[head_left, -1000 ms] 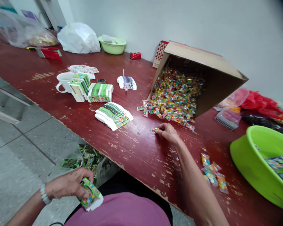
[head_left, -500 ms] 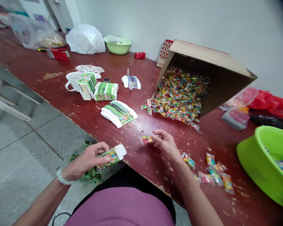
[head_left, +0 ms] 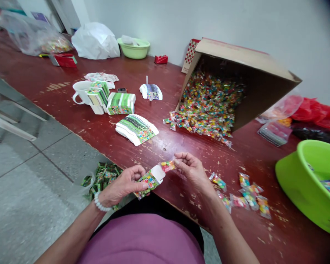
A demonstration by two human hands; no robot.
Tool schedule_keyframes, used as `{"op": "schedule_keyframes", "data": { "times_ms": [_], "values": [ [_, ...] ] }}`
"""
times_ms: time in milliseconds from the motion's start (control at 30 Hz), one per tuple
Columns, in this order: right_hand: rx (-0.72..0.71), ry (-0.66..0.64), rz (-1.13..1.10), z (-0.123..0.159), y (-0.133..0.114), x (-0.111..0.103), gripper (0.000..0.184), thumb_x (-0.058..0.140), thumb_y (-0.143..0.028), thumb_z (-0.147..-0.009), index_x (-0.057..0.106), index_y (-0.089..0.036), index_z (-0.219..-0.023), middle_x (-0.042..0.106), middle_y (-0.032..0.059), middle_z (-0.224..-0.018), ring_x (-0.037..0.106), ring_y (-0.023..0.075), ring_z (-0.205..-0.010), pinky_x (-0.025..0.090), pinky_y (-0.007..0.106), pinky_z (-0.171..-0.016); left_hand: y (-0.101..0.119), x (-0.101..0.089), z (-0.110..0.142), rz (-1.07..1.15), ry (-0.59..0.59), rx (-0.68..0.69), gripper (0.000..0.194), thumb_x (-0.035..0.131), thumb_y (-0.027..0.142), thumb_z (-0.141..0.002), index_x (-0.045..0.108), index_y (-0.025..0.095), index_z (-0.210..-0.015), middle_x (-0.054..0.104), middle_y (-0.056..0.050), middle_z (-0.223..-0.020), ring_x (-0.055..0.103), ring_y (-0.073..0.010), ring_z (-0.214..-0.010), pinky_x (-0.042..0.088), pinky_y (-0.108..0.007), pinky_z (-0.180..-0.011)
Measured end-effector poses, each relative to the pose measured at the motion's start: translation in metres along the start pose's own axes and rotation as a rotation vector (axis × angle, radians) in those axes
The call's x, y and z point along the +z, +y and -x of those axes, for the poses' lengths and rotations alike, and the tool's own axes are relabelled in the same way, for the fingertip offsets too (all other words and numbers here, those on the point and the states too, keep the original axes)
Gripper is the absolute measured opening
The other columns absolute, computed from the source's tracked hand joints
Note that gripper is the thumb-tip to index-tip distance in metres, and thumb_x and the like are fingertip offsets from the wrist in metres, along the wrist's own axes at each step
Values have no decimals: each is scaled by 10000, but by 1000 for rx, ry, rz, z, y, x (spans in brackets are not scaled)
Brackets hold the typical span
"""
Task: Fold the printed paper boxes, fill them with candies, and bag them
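My left hand [head_left: 128,185] holds a small green printed candy box [head_left: 150,181], its white end flap open toward the right. Pinched in my right hand [head_left: 191,168] is a clear candy packet [head_left: 167,165] with red and yellow sweets, right at the mouth of the box. On the red table [head_left: 99,130] beyond my hands lies a fanned stack of flattened green cartons [head_left: 137,129]. Several loose candy packets [head_left: 249,200] rest to the right of my right forearm.
A tipped cardboard box [head_left: 244,62] spills many candy packets [head_left: 209,106] at the back. A green tub [head_left: 302,187] stands at the right. Behind the cartons are a white mug [head_left: 81,93] and strapped green bundles [head_left: 121,103]. A bag of filled green boxes [head_left: 106,176] hangs below the table edge.
My left hand has brought the box up and to the right, closer to my right hand. The candy packet now meets the box's open end.
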State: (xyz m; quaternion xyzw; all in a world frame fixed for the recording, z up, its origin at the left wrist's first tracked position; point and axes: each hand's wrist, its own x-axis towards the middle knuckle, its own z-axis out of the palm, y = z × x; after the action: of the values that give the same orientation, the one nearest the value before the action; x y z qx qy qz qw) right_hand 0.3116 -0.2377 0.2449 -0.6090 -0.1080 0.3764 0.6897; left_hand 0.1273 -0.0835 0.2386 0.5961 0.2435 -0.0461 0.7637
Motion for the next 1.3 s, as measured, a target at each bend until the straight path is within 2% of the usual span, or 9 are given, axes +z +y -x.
{"op": "schedule_keyframes", "data": {
  "times_ms": [100, 300, 400, 467, 567, 700, 833, 1000, 1300],
  "values": [
    [-27, 24, -39, 0, 0, -1, 470, 906, -431, -551, 669, -179, -870, 657, -28, -633, 538, 84, -490, 423, 205, -465, -2, -1, 0, 24, 9, -19, 352, 803, 318, -738, 501, 180, -852, 675, -8, -808, 640, -132, -695, 491, -210, -573],
    [-43, 59, -131, -1, -3, -8, 457, 926, -378, -541, 689, -178, -877, 660, -37, -652, 540, 71, -516, 417, 190, -492, -6, -1, 0, 224, -75, -82, 428, 851, 264, -673, 539, 174, -951, 714, -70, -925, 714, -220, -744, 533, -270, -579],
    [-39, 67, -136, 0, -4, -9, 464, 927, -382, -539, 688, -174, -879, 659, -36, -649, 540, 72, -523, 412, 189, -495, -10, 2, -4, 474, -146, -46, 454, 850, 182, -633, 606, 159, -1015, 707, -76, -963, 691, -191, -723, 555, -307, -644],
    [-43, 76, -117, 1, -4, -6, 471, 926, -390, -534, 686, -171, -876, 655, -37, -643, 530, 73, -518, 405, 192, -492, -11, 8, -8, 639, -149, -11, 450, 850, 116, -589, 645, 160, -988, 687, -28, -878, 654, -151, -692, 559, -309, -677],
    [-82, 91, -86, 2, -2, 1, 443, 911, -388, -564, 682, -171, -876, 639, -44, -638, 513, 74, -523, 401, 199, -500, -10, 25, -14, 761, -45, 15, 462, 863, 101, -580, 670, 185, -992, 651, 23, -775, 620, -115, -640, 553, -280, -655],
    [-163, 71, -51, 6, 5, 13, 362, 870, -365, -645, 682, -181, -893, 634, -46, -660, 522, 87, -568, 406, 214, -539, -1, 47, -21, 667, 187, 63, 360, 902, 215, -601, 692, 140, -883, 663, -2, -703, 633, -121, -577, 537, -237, -562],
    [-194, 81, -31, 11, 11, 21, 305, 838, -372, -701, 681, -191, -891, 637, -45, -685, 532, 92, -602, 415, 220, -575, 6, 56, -23, 619, 338, 149, 365, 917, 214, -579, 708, 136, -869, 676, 9, -728, 611, -92, -527, 534, -214, -518],
    [-147, 80, -57, 15, 14, 24, 328, 840, -368, -712, 675, -195, -935, 644, -44, -698, 554, 89, -619, 428, 210, -594, 5, 54, -23, 625, 387, 155, 385, 915, 215, -576, 709, 140, -892, 695, 10, -754, 628, -102, -525, 564, -228, -513],
    [-92, 22, -81, 16, 18, 25, 337, 829, -375, -742, 662, -198, -975, 637, -41, -701, 529, 74, -598, 418, 186, -560, 4, 52, -25, 606, 432, 183, 327, 904, 217, -576, 687, 137, -807, 700, 14, -702, 639, -117, -480, 551, -223, -472]
  ]
}}
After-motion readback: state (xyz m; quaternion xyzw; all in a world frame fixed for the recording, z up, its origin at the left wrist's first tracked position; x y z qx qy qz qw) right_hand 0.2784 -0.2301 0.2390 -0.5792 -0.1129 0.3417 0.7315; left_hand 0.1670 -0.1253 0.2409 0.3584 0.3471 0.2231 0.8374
